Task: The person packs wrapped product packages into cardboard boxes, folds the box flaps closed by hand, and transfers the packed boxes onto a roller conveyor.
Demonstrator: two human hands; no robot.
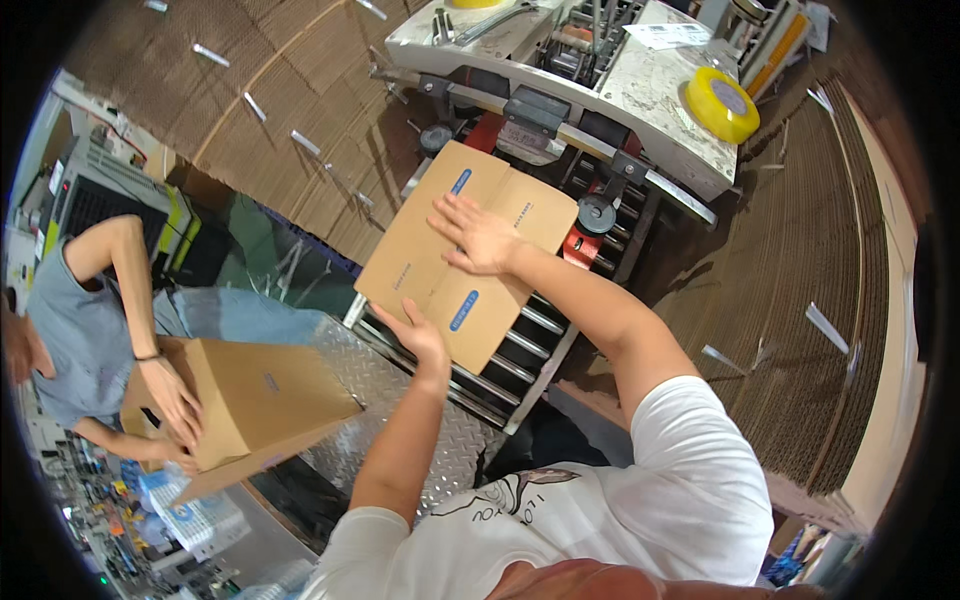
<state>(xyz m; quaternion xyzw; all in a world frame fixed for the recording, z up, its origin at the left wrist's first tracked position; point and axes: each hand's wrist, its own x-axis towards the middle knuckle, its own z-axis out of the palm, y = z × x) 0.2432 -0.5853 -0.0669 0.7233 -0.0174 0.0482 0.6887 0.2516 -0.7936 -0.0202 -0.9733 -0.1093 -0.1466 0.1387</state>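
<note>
A brown cardboard box point(425, 255) with blue printed marks lies at an angle on the roller conveyor point(535, 335), its top flaps folded down. My right hand point(475, 237) rests flat on the top, near the middle seam, with its fingers stretched out. At the near left edge of the box, my left hand point(418, 335) touches the cardboard with thumb and fingers apart. Just beyond the box stands a carton taping machine point(535, 110) with black side rollers. The underside of the box is hidden.
A yellow tape roll point(722, 105) lies on the machine's right top. Tall stacks of flattened cartons stand at left point(270, 90) and right point(770, 290). On the left, a co-worker point(85, 320) handles another cardboard box point(250, 400) beside a metal tread plate point(350, 440).
</note>
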